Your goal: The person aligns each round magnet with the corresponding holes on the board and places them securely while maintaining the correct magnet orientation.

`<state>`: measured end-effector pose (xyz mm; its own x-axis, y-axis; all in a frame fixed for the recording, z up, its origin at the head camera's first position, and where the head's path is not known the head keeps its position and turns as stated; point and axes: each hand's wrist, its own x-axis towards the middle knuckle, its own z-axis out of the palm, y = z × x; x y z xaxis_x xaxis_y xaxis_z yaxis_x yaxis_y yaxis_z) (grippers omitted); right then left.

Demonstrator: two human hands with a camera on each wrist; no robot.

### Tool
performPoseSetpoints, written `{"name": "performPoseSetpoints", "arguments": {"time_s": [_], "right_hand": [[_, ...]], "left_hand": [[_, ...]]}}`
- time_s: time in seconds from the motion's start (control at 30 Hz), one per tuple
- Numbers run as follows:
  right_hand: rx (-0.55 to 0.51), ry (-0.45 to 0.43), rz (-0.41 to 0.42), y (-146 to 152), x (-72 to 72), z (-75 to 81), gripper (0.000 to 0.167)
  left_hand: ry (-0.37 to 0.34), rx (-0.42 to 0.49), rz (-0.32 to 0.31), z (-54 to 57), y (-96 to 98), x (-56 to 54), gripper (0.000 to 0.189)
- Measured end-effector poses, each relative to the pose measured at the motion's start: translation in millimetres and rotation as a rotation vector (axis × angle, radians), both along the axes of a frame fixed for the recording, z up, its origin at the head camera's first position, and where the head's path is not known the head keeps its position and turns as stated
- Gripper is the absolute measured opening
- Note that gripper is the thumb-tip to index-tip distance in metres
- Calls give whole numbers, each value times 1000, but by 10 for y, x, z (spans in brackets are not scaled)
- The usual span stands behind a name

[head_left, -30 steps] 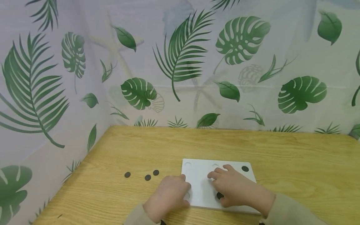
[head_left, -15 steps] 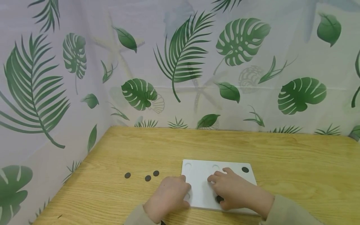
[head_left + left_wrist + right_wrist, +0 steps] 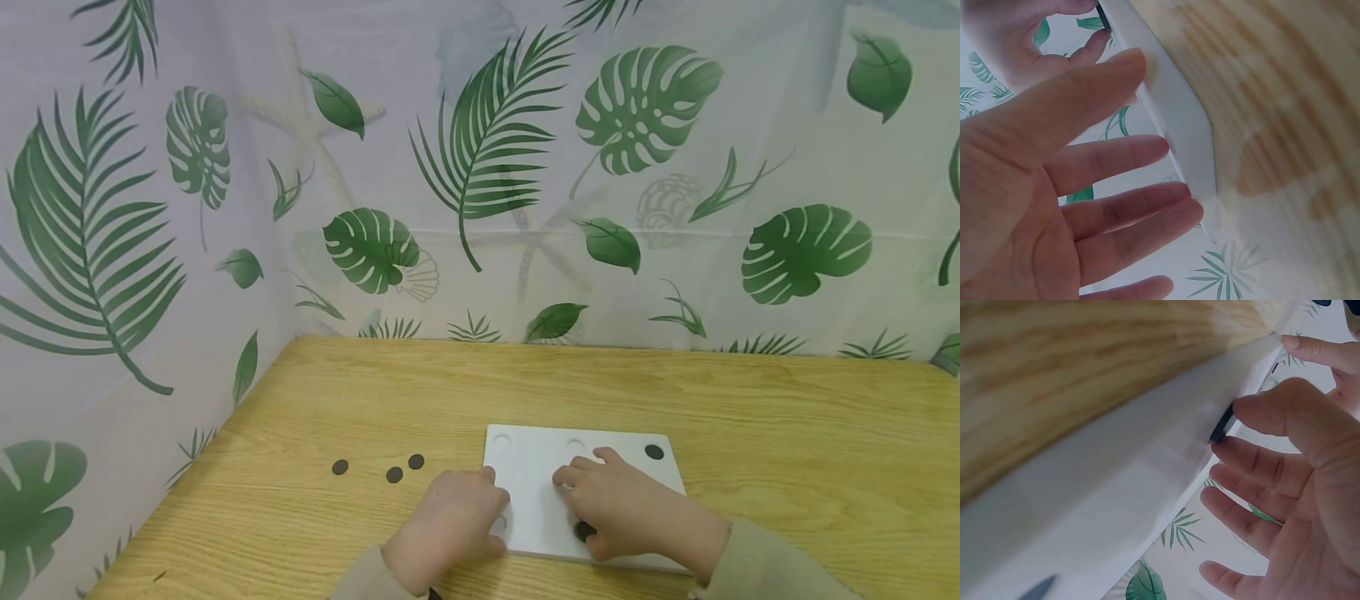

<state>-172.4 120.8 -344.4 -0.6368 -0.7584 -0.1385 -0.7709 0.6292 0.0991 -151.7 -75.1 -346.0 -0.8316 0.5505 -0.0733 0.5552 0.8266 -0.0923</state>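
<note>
a pale backdrop (image 3: 675, 250) printed with green leaves rises along the far and left sides. before it is a wood-grained table (image 3: 787, 450), bearing a white rectangular board (image 3: 534, 483) with shallow round recesses (image 3: 575, 446) on its near part. my left hand (image 3: 453, 517) is at the board's left edge, fingers extended and gripping nothing. my right hand (image 3: 618, 504) is over the board, its grip narrow: thumb and index finger pinch a black disc (image 3: 583, 531) at the middle of the near row. a second disc (image 3: 654, 452) lies in the board's far right corner; three loose discs (image 3: 394, 474) lie on the table, left of the board.

for this to go well, i judge the disc wants a light pinch at its rim, held level so it can sit evenly in a recess, with my left hand bracing the board against sliding.

only the head view shows the loose discs, though there my right hand covers part of the pinched disc. the right wrist view shows that disc edge-on, close against the board; i cannot tell whether it is fully seated. the left wrist view shows my left thumb and fingers meeting the board's side. low in the right wrist view, a dark shape (image 3: 1038, 589) is cut off by the frame; i cannot tell if it is another disc.
</note>
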Motion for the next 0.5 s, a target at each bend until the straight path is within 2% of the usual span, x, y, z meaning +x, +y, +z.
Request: {"name": "performPoseSetpoints", "arguments": {"time_s": [0.33,0.5], "right_hand": [[-2,-64,-38,-17,15,39,14],[-50,-103,-45,5,14,74,18]], "left_hand": [[-5,-1,4,-1,1,-2,30],[8,-7,2,-4,4,4,29]]}}
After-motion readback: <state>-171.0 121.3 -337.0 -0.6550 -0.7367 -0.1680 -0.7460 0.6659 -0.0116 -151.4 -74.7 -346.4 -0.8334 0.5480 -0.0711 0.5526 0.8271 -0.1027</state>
